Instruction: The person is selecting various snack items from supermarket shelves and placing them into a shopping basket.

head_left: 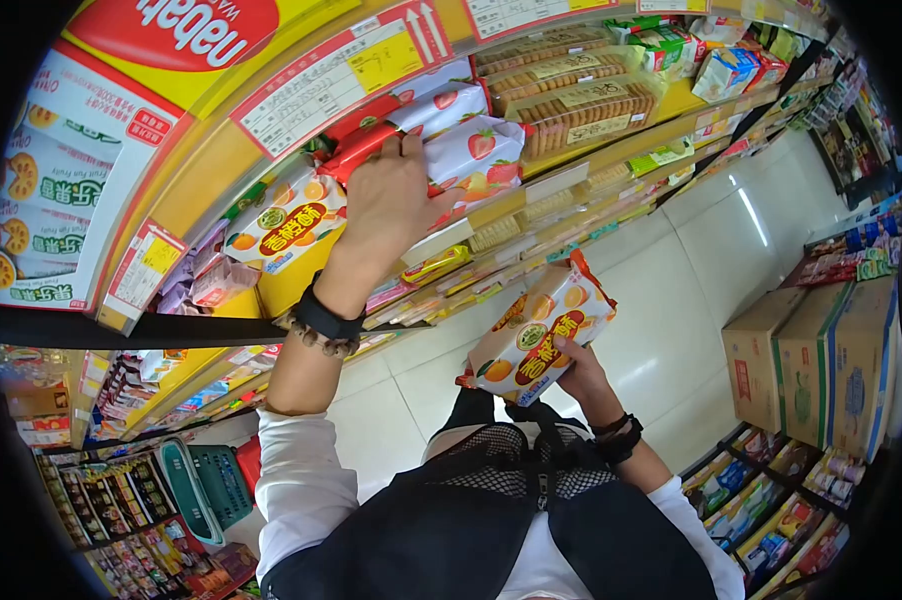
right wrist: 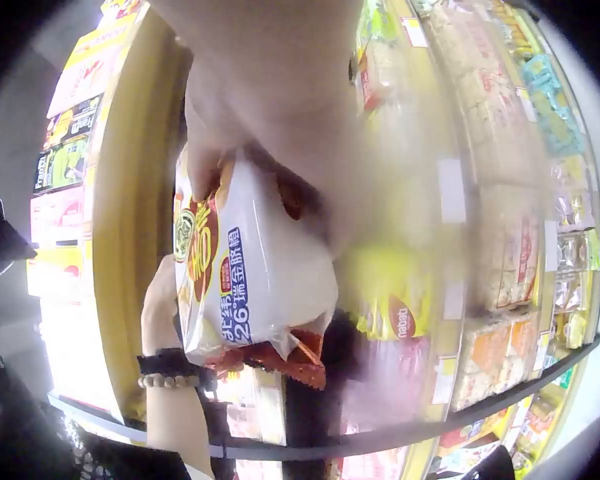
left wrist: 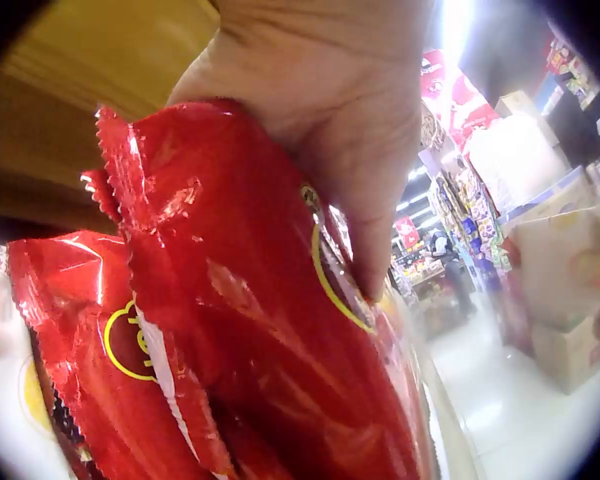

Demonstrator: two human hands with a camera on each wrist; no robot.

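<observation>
The left hand [head_left: 391, 205] is reaching onto the shelf [head_left: 683, 101], its fingers [left wrist: 370, 190] clamping round a red packet [left wrist: 250, 300] there. The right hand [head_left: 583, 378] is gripping an orange-printed biscuit pack [head_left: 536, 335] before the chest, fingers curling round its lower end.

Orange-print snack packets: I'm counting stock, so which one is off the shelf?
The white, orange-print plastic packet gripped by the right hand; its twin lies on the yellow shelf beside the left hand, which grips a red foil packet.
</observation>
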